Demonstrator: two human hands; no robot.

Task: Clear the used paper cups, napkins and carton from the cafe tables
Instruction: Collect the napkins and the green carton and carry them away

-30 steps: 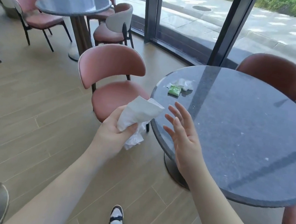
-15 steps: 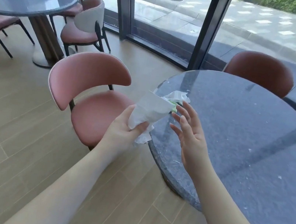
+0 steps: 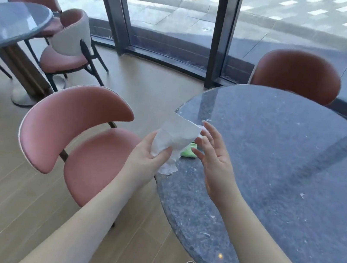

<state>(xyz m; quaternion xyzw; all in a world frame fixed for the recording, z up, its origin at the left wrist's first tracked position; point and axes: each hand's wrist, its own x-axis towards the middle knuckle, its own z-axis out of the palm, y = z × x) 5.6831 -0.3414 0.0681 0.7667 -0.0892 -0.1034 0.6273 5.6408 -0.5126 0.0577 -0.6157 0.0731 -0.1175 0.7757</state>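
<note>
Napkin [image 3: 175,137] sits gripped in my left hand [image 3: 145,161] at frame centre; right hand [image 3: 215,158] hovers spread beside it, over a green packet [image 3: 188,153].

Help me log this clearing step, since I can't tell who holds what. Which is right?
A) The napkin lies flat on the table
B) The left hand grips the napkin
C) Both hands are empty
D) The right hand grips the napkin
B: the left hand has its fingers curled round the white napkin, while the right hand is open beside it, above the green wrapper on the table.
</note>
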